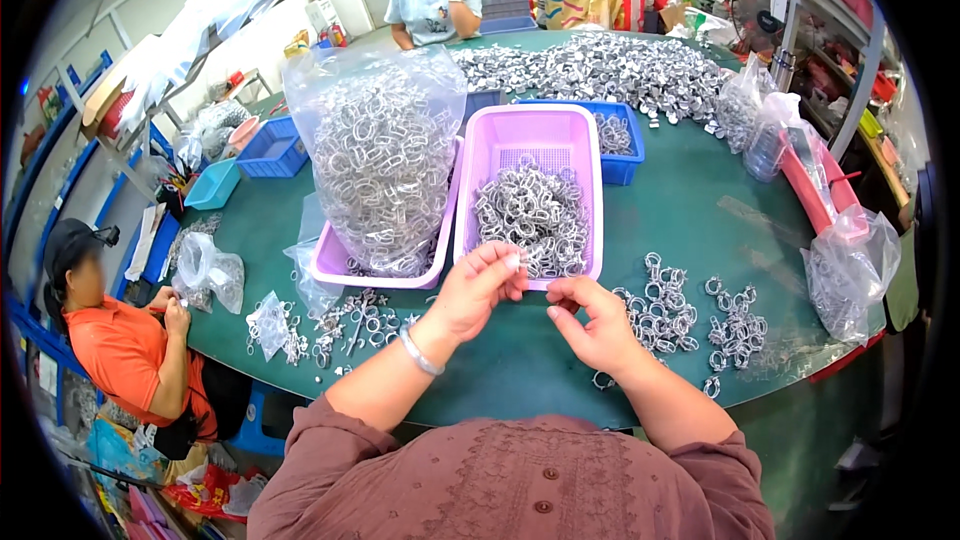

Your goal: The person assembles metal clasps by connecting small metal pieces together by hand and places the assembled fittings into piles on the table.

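Note:
My left hand [482, 286], with a silvery bangle on its wrist, is closed in a pinch at the near edge of the pink plastic basket [580, 140]. Whatever its fingertips hold is too small to make out. Just right of it, my right hand [597, 322] has its fingers bent and the thumb apart from the index finger, with nothing visible between them. A heap of grey metal ring clamps [530, 215] lies in the basket beyond both hands. Linked rings in a pile [660, 315] lie beside my right hand. Loose metal parts [370, 320] are scattered left of my left wrist.
A big clear bag of metal parts [380, 160] stands in a second pink basket [375, 281]. Behind are a blue bin [620, 172] and a wide heap of small metal pieces [620, 70]. One co-worker in orange [125, 350] sits at left, another person [430, 5] across the green table [690, 205].

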A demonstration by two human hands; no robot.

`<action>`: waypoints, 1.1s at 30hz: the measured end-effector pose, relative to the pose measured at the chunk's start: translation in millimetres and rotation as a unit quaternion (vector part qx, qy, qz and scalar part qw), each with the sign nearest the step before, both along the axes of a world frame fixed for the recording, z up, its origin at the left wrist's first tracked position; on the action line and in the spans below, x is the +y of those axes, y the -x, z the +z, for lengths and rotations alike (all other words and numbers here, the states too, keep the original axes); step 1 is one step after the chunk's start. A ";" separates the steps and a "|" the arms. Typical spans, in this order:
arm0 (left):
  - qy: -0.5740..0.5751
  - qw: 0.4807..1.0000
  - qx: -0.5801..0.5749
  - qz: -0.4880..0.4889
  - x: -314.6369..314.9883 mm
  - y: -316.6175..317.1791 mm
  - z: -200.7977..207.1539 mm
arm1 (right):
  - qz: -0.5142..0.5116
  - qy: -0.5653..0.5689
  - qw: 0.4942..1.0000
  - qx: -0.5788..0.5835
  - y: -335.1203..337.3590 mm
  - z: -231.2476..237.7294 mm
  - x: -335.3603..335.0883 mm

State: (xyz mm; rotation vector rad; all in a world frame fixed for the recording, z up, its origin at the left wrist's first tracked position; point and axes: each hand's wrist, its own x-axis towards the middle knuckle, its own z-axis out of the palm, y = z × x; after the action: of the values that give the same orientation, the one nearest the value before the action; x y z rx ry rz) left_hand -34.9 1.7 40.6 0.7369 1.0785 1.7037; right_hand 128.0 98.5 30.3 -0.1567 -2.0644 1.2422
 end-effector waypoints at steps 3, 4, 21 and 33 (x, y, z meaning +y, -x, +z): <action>0.013 0.992 0.107 0.062 17.0 8.2 12.3 | 0.013 -0.071 0.997 -0.033 -3.1 -1.5 2.1; 0.007 0.986 0.148 0.073 23.1 10.7 16.5 | 0.016 -0.080 0.996 -0.035 -3.5 0.0 1.4; 0.021 0.644 0.708 0.287 89.6 50.6 33.2 | 0.058 -0.373 0.877 -0.298 -83.7 32.6 14.8; 0.009 0.665 0.692 0.281 69.0 46.4 32.6 | 0.029 -0.367 0.882 -0.294 -78.3 27.3 17.5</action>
State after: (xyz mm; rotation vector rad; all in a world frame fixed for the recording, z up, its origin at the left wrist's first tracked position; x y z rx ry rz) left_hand -81.3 70.7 73.2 1.9775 2.5493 1.3729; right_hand 206.2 115.9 57.6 -0.1221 -2.9420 0.3677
